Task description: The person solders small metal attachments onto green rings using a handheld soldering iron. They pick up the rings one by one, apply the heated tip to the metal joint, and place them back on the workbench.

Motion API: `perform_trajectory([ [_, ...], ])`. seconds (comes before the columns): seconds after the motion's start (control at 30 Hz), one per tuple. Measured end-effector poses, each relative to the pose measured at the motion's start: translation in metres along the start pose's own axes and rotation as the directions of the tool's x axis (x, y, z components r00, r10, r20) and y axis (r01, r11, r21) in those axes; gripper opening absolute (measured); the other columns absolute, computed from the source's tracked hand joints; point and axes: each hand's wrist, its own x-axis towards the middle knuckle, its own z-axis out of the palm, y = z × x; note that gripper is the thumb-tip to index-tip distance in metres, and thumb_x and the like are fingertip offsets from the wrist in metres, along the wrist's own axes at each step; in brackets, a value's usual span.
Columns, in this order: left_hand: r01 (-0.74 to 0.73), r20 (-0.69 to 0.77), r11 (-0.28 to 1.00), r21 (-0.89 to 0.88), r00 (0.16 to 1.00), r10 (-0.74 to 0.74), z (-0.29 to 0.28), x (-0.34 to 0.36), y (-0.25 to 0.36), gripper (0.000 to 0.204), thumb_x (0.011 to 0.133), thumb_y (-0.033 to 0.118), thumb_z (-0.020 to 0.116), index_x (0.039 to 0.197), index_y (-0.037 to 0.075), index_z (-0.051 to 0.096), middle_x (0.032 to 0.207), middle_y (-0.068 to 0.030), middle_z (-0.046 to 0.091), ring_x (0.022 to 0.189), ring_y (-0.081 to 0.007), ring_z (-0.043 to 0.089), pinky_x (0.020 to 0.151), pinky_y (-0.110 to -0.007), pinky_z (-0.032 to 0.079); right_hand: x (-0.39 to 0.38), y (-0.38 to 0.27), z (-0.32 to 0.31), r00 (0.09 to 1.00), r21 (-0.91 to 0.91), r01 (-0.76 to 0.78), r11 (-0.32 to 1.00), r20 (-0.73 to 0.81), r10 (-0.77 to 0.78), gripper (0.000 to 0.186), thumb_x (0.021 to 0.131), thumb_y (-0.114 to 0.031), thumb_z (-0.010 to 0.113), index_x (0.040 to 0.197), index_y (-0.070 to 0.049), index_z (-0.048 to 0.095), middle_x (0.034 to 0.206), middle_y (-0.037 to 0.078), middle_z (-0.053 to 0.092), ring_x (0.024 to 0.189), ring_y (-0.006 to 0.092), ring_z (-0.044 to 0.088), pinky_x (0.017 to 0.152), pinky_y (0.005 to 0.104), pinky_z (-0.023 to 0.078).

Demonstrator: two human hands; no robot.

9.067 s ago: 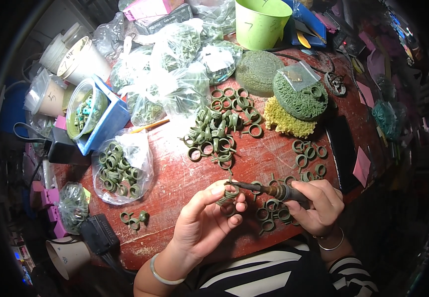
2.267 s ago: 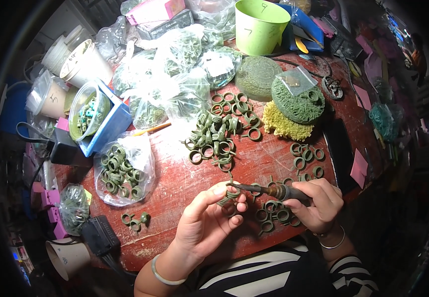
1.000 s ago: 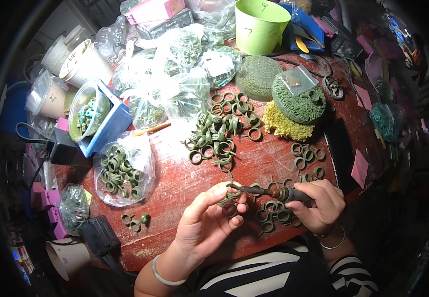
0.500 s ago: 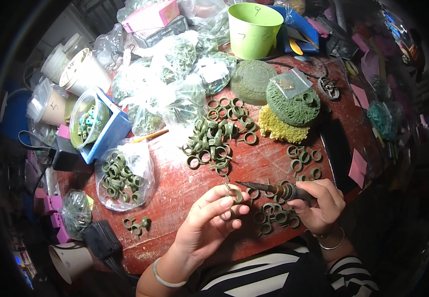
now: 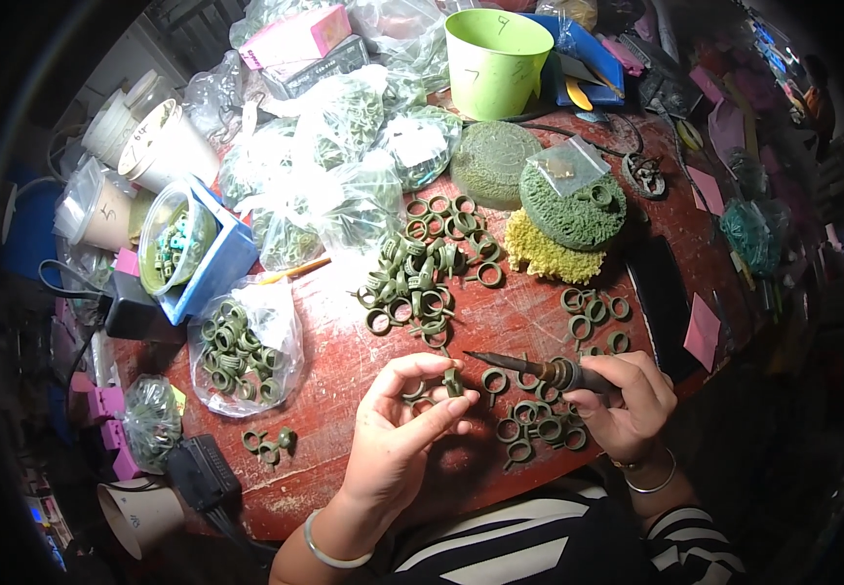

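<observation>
My left hand (image 5: 388,429) pinches a dark green wax ring (image 5: 453,381) between thumb and fingertips, its band turned edge-on. Another greenish piece shows partly behind the thumb; its shape is hidden. In my right hand (image 5: 633,395) is a soldering iron (image 5: 563,373), gripped by its dark handle. Its thin, dark tip points left, just above and right of the held ring, apart from it. Beneath the iron lies a loose group of green rings (image 5: 544,421). A larger pile of green rings (image 5: 412,278) sits farther off, mid-table.
Left stands a clear bag of rings (image 5: 237,356), near a blue tray (image 5: 217,258). Filled plastic bags (image 5: 334,166) and a green bucket (image 5: 497,68) occupy the back. Round green pads (image 5: 573,210) rest on a yellow sponge (image 5: 549,255); a black phone (image 5: 658,302) lies right.
The ring in my left hand has turned from showing its opening to edge-on, and my left thumb and fingers have shifted around it. The soldering iron has hardly moved.
</observation>
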Motion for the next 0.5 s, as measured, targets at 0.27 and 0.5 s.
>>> perform_trajectory([
  [0.27,0.017,0.036,1.0,-0.024,0.999,-0.016,0.0,0.004,-0.002,0.038,0.088,-0.01,0.07,0.122,0.0,0.057,0.11,-0.0083,0.062,0.1,-0.0177,0.068,0.081,-0.027,0.058,0.004,0.002,-0.007,1.0,-0.028,-0.008,1.0,0.012,0.008,0.034,0.086,-0.025,0.083,0.101,0.002,0.069,0.083,0.01,0.066,0.066,0.0216,0.066,0.054,0.0297,0.053],
  [0.5,0.102,0.044,0.991,-0.085,0.994,-0.099,-0.004,0.0,0.002,0.033,0.091,-0.006,0.068,0.122,0.003,0.058,0.119,-0.0101,0.064,0.101,-0.0209,0.069,0.081,-0.029,0.059,0.014,0.027,-0.018,0.974,-0.268,-0.09,0.959,-0.224,0.029,0.029,0.084,-0.006,0.081,0.109,0.002,0.068,0.09,0.012,0.065,0.074,0.0257,0.065,0.062,0.0334,0.052],
])
